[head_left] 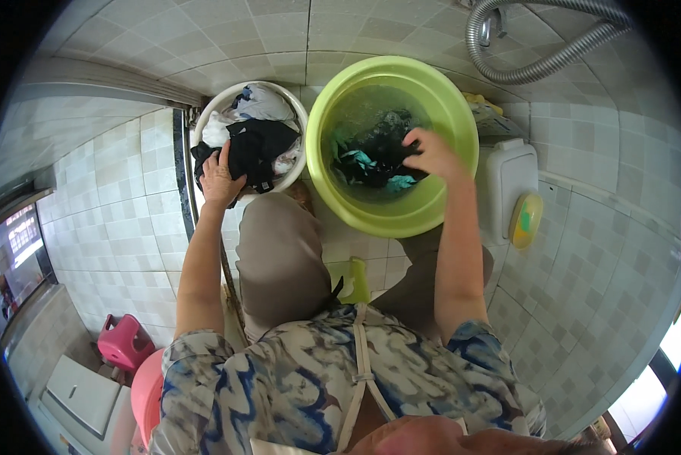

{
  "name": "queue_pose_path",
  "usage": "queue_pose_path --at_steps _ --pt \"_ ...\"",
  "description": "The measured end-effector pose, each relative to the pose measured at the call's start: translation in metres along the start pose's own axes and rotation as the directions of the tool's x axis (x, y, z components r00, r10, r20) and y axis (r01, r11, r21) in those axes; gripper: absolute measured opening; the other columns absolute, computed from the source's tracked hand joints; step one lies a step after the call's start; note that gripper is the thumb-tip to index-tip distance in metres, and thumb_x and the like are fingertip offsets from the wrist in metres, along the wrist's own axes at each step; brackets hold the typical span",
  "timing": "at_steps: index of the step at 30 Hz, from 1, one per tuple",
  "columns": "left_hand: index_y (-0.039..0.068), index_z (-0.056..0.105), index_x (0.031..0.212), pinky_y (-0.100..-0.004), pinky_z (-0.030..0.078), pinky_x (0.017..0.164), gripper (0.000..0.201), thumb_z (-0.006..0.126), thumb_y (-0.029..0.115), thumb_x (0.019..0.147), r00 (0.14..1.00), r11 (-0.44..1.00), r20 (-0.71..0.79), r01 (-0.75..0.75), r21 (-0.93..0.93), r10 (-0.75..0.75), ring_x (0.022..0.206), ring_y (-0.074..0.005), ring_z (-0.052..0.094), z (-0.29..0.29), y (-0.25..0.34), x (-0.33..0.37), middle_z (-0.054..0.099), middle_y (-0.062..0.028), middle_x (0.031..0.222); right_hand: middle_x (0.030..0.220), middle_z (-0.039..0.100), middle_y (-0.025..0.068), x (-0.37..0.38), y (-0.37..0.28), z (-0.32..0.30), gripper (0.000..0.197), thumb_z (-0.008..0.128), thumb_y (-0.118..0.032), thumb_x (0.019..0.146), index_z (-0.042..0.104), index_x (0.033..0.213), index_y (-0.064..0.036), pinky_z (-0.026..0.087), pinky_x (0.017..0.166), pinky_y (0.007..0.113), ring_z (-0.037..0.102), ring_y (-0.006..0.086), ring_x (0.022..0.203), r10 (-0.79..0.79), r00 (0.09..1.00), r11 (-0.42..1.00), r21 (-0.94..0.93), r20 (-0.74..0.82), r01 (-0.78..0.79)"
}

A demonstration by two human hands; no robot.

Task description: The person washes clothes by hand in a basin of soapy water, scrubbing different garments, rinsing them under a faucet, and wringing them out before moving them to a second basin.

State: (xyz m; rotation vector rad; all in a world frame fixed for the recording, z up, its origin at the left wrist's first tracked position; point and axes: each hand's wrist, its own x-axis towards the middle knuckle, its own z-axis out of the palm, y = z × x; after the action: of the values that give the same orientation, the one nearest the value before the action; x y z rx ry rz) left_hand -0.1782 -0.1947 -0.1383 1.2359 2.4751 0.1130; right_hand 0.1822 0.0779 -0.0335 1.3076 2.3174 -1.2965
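My left hand lies on a black garment in the white basin, its fingers stretched over the dark cloth. White and pale clothes are heaped behind that garment in the same basin. To the right stands a large yellow-green tub with water in it. Dark clothes with turquoise patches are soaking there. Over the tub's right side hovers my right hand, fingers curved and apart, close to the wet clothes; I see nothing held in it.
A green stool shows between my legs. Right of the tub are a white lidded bin and a yellow soap dish with something green in it. A metal hose hangs on the far wall. A pink stool stands at lower left.
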Motion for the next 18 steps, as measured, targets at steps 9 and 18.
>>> queue_pose_path --at_steps 9,18 --pt "0.017 0.037 0.137 -0.0464 0.036 0.097 0.08 0.075 0.021 0.067 0.94 0.97 -0.284 -0.222 -0.094 0.188 0.12 -0.0371 0.038 -0.022 0.007 -0.026 0.038 -0.0173 0.135 0.099 0.06 0.0154 0.015 0.007 -0.004 0.021 0.063 -0.021 0.08 0.063 0.095 -0.0059 0.047 0.078 0.041 0.059 0.033 0.093 0.166 0.785 0.94 -0.144 -0.597 -0.309" --pt "0.013 0.05 0.125 -0.0406 0.042 0.086 0.053 0.066 0.016 0.075 0.947 0.979 -0.249 -0.201 0.036 0.203 0.106 -0.0305 0.049 -0.008 0.006 -0.051 0.05 -0.0119 0.117 0.119 0.05 0.0232 0.054 0.075 0.088 0.064 0.062 -0.015 0.079 0.034 0.137 -0.0147 0.046 0.085 0.046 0.053 0.0396 0.105 0.379 0.905 0.857 -0.294 -0.195 -0.422"
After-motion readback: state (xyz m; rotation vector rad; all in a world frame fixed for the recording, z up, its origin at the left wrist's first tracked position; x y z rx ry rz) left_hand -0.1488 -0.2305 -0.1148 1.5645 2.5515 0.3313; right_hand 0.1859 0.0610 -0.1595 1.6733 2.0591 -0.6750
